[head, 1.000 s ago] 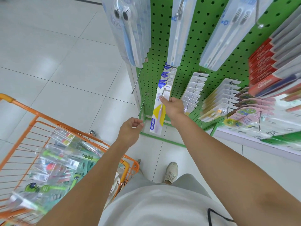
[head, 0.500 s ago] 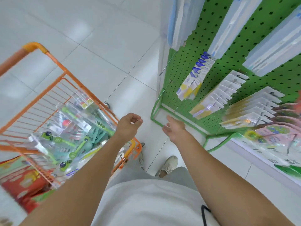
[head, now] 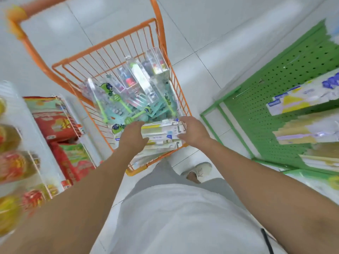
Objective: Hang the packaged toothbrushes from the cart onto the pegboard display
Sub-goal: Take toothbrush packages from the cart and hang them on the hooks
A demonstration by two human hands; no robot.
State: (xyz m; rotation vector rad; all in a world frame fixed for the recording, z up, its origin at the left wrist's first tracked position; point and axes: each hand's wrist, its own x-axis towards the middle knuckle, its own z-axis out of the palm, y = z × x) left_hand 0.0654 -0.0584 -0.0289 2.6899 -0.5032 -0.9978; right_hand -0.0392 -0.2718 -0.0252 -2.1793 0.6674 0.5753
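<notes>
The orange wire cart stands right in front of me, filled with several packaged toothbrushes; clear packs with green cartoon handles lie in the middle. At the near end sits a stack of white and yellow toothbrush packs. My left hand grips the stack's left end and my right hand grips its right end, fingers curled over the edges. The green pegboard stands to the right, with white and yellow packs hanging on its pegs.
A white shelf on the left holds red packages and yellow bottles, blurred. White tiled floor lies between cart and pegboard. My shoe is beside the cart's near corner.
My view swung left from the pegboard to the cart. My right hand left the hung pack, and both hands dropped into the cart onto the white and yellow stack.
</notes>
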